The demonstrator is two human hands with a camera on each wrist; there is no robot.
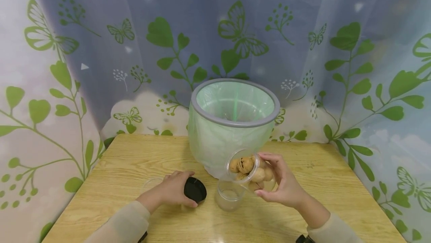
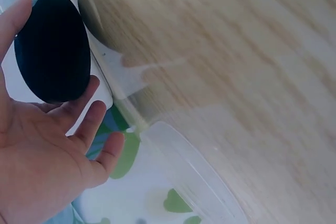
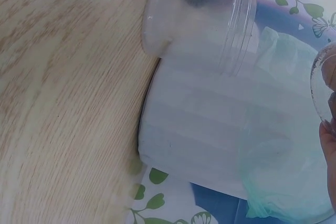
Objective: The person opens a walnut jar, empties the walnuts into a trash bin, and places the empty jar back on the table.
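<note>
My right hand (image 1: 284, 185) grips a clear plastic jar (image 1: 269, 188) with several walnuts (image 1: 245, 165) in it. The jar is tilted, its open mouth facing left above a second clear jar (image 1: 229, 200), which stands upright on the table and appears to have nothing in it. A round black lid (image 1: 195, 190) is pinched between the thumb and fingers of my left hand (image 1: 171, 190), just left of the standing jar. The left wrist view shows the lid's dark face (image 2: 52, 48) and the other fingers loosely bent. Only the right hand's edge (image 3: 331, 156) shows in the right wrist view.
Behind the jars stands a bin (image 1: 232, 142) with a grey rim and a pale green liner. A clear round container (image 1: 151, 184) lies partly hidden behind my left hand. The wooden table (image 1: 141, 153) meets a patterned curtain (image 1: 141, 71) at the back and sides.
</note>
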